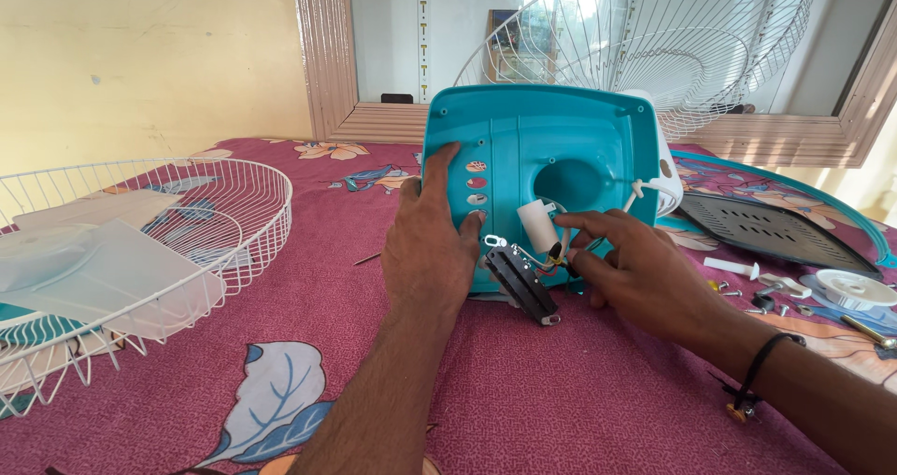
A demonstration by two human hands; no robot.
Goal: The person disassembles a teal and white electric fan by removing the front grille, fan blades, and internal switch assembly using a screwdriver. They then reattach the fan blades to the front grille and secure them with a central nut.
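On the floral red cloth (561, 391), the left hand (430, 251) braced the upright teal fan base (523, 139) with fingers spread while the right hand (626, 269) pinched the wires (542, 258) beside the black switch block (519, 283), best eased out gently.

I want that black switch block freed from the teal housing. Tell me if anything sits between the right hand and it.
Nothing solid does. The right hand is beside the black switch block, fingertips at the wires joining it to the white capacitor. The left hand rests on the teal housing, left of the block.
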